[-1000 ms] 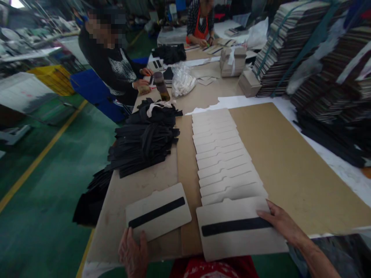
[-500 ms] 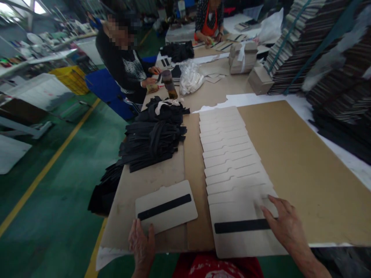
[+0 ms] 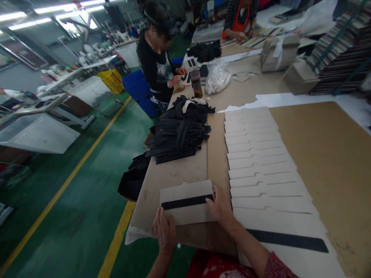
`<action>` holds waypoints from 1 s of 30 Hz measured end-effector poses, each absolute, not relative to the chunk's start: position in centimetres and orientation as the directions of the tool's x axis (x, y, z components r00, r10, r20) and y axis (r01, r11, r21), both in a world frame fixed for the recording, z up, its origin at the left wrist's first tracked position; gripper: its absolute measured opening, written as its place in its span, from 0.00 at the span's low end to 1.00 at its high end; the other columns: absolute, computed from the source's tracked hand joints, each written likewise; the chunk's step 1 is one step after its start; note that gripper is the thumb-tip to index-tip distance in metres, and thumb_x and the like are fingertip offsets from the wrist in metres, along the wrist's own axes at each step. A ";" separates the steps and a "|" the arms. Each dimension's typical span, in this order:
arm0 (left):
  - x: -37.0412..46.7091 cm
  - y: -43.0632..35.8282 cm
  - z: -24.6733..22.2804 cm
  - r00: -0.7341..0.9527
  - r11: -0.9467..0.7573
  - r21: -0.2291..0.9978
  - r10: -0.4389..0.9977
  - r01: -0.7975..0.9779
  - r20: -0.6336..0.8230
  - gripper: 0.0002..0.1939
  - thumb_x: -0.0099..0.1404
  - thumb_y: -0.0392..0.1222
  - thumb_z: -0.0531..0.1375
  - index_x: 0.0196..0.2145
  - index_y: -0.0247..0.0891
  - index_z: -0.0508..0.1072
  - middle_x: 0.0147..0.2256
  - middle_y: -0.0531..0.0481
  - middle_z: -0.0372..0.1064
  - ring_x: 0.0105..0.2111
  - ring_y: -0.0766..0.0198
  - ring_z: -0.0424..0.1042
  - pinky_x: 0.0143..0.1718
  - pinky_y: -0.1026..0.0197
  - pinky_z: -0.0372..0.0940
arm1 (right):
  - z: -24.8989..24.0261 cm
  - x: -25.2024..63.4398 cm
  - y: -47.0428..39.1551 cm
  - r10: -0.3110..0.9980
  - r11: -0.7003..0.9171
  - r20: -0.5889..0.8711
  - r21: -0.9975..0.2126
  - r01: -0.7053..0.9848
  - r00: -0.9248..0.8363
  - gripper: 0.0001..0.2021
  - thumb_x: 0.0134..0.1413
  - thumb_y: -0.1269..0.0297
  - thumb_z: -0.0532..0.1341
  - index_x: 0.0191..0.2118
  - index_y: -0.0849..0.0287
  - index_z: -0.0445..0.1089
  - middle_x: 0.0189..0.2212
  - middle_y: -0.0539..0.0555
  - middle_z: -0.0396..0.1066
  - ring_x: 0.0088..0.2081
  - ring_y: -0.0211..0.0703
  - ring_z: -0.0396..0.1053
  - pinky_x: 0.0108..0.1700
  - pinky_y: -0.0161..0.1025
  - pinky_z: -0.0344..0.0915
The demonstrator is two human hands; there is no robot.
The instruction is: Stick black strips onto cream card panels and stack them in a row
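Observation:
A beige cardboard panel with a black strip across it lies at the table's near left corner. My left hand rests against its lower left corner, fingers stretched out and thumb apart. At the panel's right edge, my right hand grips it, with the thumb over the strip's end. To the right, a row of overlapping cardboard panels runs away from me. The nearest one carries a black strip, partly covered by my right forearm.
Bundled black strips lie beyond the panel. Farther back are a drink bottle, a clear plastic bag and a tied cardboard stack. One co-worker stands at the table's left side, another at the back.
My right hand has left the front panel of the row and moved left onto the separate panel's right edge. My left hand stays at that panel's corner. The view has swung left.

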State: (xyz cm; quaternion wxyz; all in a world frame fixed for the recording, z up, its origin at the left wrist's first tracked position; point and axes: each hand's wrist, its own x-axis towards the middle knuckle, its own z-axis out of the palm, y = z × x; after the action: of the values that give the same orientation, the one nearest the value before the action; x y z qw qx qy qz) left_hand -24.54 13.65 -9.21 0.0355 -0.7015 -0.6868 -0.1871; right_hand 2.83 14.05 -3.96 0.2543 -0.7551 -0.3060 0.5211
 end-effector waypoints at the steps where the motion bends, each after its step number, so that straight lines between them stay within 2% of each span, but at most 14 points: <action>1: -24.6 13.6 -9.2 -0.021 -0.049 0.222 0.952 0.974 0.304 0.28 0.70 0.47 0.45 0.58 0.22 0.61 0.58 0.36 0.56 0.59 0.50 0.54 0.59 0.47 0.53 | -4.0 3.0 14.1 0.716 -0.694 -0.646 -0.697 0.178 0.264 0.34 0.43 0.47 0.51 0.59 0.47 0.51 0.55 0.42 0.55 0.51 0.08 0.53 0.62 0.14 0.57; 3: -24.8 13.6 -9.0 -0.041 -0.034 0.253 0.957 0.967 0.287 0.27 0.70 0.47 0.45 0.58 0.24 0.60 0.57 0.37 0.57 0.58 0.52 0.55 0.59 0.49 0.52 | -3.9 3.4 14.2 0.719 -0.693 -0.664 -0.705 0.148 0.205 0.35 0.42 0.42 0.50 0.57 0.53 0.56 0.50 0.44 0.61 0.40 0.03 0.53 0.45 0.06 0.52; 4: -24.9 13.6 -8.9 -0.052 -0.025 0.268 0.959 0.963 0.278 0.27 0.69 0.48 0.45 0.58 0.25 0.61 0.56 0.38 0.58 0.57 0.53 0.56 0.59 0.49 0.53 | -3.7 3.5 14.1 0.726 -0.687 -0.667 -0.714 0.135 0.166 0.35 0.42 0.40 0.49 0.55 0.54 0.59 0.49 0.44 0.62 0.38 0.01 0.53 0.40 0.05 0.48; 6: -25.1 13.8 -8.6 -0.079 0.000 0.296 0.964 0.955 0.255 0.28 0.69 0.50 0.45 0.58 0.27 0.61 0.54 0.38 0.60 0.56 0.54 0.57 0.58 0.50 0.54 | -3.3 3.5 13.9 0.738 -0.674 -0.666 -0.730 0.109 0.104 0.34 0.43 0.38 0.47 0.51 0.54 0.63 0.46 0.43 0.64 0.36 0.00 0.53 0.37 0.05 0.44; 9: -25.4 14.3 -8.1 -0.110 0.037 0.324 0.972 0.945 0.209 0.30 0.67 0.52 0.45 0.56 0.25 0.63 0.52 0.37 0.62 0.54 0.53 0.59 0.57 0.50 0.56 | -2.9 3.0 13.4 0.738 -0.674 -0.669 -0.736 0.063 0.085 0.33 0.45 0.38 0.45 0.52 0.52 0.62 0.46 0.43 0.64 0.35 -0.02 0.53 0.36 0.03 0.42; 11: -25.5 14.6 -7.8 -0.122 0.059 0.332 0.978 0.941 0.172 0.33 0.65 0.54 0.45 0.55 0.23 0.63 0.51 0.35 0.63 0.53 0.50 0.60 0.57 0.48 0.55 | -3.0 2.4 12.9 0.720 -0.692 -0.684 -0.721 0.038 0.114 0.33 0.46 0.39 0.44 0.52 0.55 0.61 0.46 0.44 0.64 0.33 -0.03 0.49 0.37 0.04 0.40; 13: -25.4 15.0 -7.5 -0.141 0.090 0.327 0.981 0.941 0.135 0.35 0.63 0.55 0.45 0.55 0.20 0.64 0.51 0.32 0.63 0.54 0.47 0.60 0.57 0.46 0.54 | -3.5 1.8 12.6 0.693 -0.715 -0.705 -0.699 0.017 0.154 0.35 0.47 0.38 0.44 0.52 0.60 0.61 0.46 0.46 0.64 0.33 -0.02 0.47 0.39 0.04 0.41; 16: -24.8 15.5 -7.1 -0.163 0.129 0.297 0.982 0.946 0.093 0.39 0.61 0.58 0.45 0.56 0.19 0.63 0.52 0.31 0.62 0.55 0.43 0.60 0.57 0.43 0.53 | -4.2 1.2 12.5 0.659 -0.738 -0.723 -0.675 -0.013 0.207 0.39 0.46 0.37 0.43 0.54 0.64 0.57 0.48 0.49 0.62 0.39 -0.01 0.49 0.49 0.05 0.52; 18: -24.4 15.8 -7.0 -0.165 0.136 0.272 0.983 0.952 0.085 0.41 0.60 0.59 0.45 0.57 0.19 0.63 0.53 0.30 0.62 0.56 0.43 0.59 0.59 0.44 0.51 | -4.6 1.0 12.6 0.635 -0.750 -0.734 -0.660 -0.032 0.241 0.40 0.46 0.36 0.41 0.54 0.65 0.57 0.49 0.50 0.61 0.41 0.00 0.49 0.54 0.07 0.55; 22: -23.7 16.4 -7.2 -0.183 0.162 0.216 0.980 0.963 0.080 0.42 0.58 0.60 0.46 0.57 0.20 0.62 0.54 0.30 0.61 0.58 0.45 0.57 0.61 0.46 0.49 | -4.7 1.4 13.4 0.632 -0.743 -0.729 -0.666 -0.063 0.263 0.34 0.49 0.42 0.43 0.56 0.61 0.56 0.49 0.47 0.60 0.37 0.00 0.44 0.50 0.06 0.53; 25: -23.2 16.9 -7.2 -0.235 0.221 0.168 0.970 0.961 0.067 0.42 0.56 0.61 0.45 0.56 0.22 0.65 0.52 0.29 0.62 0.57 0.42 0.58 0.59 0.42 0.52 | -4.4 1.8 13.8 0.643 -0.726 -0.716 -0.683 -0.080 0.272 0.28 0.51 0.51 0.44 0.58 0.50 0.52 0.50 0.45 0.59 0.38 0.02 0.46 0.53 0.09 0.56; 27: -22.3 17.1 -6.9 -0.263 0.252 0.152 0.963 0.956 0.056 0.43 0.57 0.62 0.44 0.57 0.24 0.65 0.53 0.29 0.61 0.57 0.40 0.58 0.57 0.39 0.53 | -4.2 1.9 13.8 0.657 -0.706 -0.695 -0.703 -0.085 0.293 0.28 0.50 0.56 0.44 0.59 0.42 0.47 0.56 0.42 0.52 0.49 0.06 0.51 0.68 0.17 0.58; 29: -21.1 17.0 -6.2 -0.286 0.273 0.167 0.957 0.947 0.056 0.42 0.58 0.62 0.44 0.58 0.24 0.64 0.56 0.30 0.59 0.59 0.39 0.56 0.57 0.37 0.51 | -3.8 2.1 13.7 0.687 -0.673 -0.659 -0.736 -0.074 0.306 0.31 0.48 0.60 0.45 0.61 0.40 0.42 0.61 0.39 0.42 0.63 0.17 0.43 0.80 0.33 0.47; 30: -20.4 16.9 -5.8 -0.291 0.277 0.180 0.955 0.944 0.054 0.42 0.59 0.61 0.43 0.58 0.24 0.63 0.57 0.30 0.57 0.59 0.39 0.55 0.58 0.37 0.51 | -3.5 2.2 13.6 0.705 -0.654 -0.638 -0.753 -0.063 0.309 0.33 0.48 0.61 0.45 0.62 0.41 0.39 0.62 0.39 0.37 0.66 0.22 0.37 0.82 0.40 0.41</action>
State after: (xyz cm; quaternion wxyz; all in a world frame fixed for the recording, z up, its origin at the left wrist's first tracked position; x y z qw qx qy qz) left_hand -20.39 16.91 -5.82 -0.0322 -0.5946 -0.7985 -0.0886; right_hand 2.18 13.56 -3.52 0.3523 -0.7282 -0.2205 0.5450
